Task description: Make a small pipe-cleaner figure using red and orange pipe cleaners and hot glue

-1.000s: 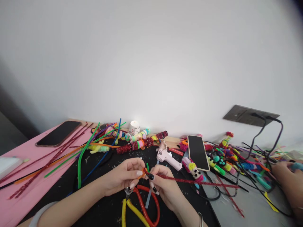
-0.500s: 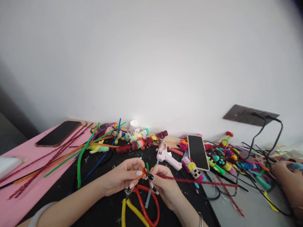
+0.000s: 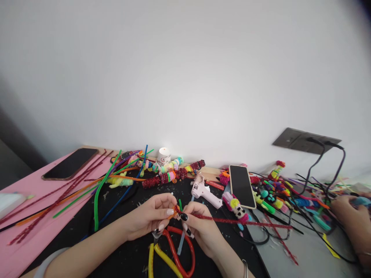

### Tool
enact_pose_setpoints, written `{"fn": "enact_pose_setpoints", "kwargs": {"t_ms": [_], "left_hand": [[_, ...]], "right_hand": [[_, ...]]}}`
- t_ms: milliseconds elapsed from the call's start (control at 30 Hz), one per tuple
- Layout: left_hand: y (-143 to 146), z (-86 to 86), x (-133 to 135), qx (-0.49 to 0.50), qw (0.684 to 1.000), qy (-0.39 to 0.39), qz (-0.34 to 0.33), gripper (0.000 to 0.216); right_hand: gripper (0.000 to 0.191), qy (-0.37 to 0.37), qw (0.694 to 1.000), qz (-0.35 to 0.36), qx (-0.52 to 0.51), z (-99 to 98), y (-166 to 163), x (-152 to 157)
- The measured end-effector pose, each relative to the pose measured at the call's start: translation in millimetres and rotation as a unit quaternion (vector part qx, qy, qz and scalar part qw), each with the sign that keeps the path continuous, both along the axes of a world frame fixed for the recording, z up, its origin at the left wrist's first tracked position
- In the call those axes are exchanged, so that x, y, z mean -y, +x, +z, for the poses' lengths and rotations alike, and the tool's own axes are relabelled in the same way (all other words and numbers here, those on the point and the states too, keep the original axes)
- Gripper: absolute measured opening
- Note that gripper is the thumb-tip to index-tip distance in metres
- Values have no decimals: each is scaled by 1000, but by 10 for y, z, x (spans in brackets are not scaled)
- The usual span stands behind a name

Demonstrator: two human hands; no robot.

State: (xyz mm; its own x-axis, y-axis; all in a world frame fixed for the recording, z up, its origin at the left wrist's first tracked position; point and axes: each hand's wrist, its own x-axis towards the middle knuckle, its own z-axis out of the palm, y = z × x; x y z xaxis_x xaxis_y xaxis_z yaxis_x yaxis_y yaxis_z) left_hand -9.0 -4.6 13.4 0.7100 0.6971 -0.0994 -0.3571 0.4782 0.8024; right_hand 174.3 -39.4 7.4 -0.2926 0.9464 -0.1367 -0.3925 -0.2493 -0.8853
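My left hand point(image 3: 150, 216) and my right hand point(image 3: 199, 226) meet over the black mat point(image 3: 127, 251), both pinched on a small orange and green pipe-cleaner piece point(image 3: 176, 210). A long red glitter pipe cleaner point(image 3: 240, 221) runs from that pinch out to the right across the table. My right fingers hold its near end. Below my hands lie red-handled scissors point(image 3: 182, 251) and a yellow pipe cleaner point(image 3: 159, 258).
A pink glue gun point(image 3: 203, 189), a phone point(image 3: 242, 186) and a wrapped pipe-cleaner stick point(image 3: 174, 175) lie behind my hands. Loose pipe cleaners point(image 3: 98, 189) and another phone point(image 3: 71, 163) lie on the pink table at left. Another person's hand point(image 3: 348, 216) works at right among cables.
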Motion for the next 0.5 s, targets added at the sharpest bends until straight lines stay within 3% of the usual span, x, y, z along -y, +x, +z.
{"fn": "enact_pose_setpoints", "kwargs": {"t_ms": [500], "left_hand": [[-4,-7,3,1,1000,-8,-2,22]], "right_hand": [[29,1,1000,-7,12,20,-12,4]]}}
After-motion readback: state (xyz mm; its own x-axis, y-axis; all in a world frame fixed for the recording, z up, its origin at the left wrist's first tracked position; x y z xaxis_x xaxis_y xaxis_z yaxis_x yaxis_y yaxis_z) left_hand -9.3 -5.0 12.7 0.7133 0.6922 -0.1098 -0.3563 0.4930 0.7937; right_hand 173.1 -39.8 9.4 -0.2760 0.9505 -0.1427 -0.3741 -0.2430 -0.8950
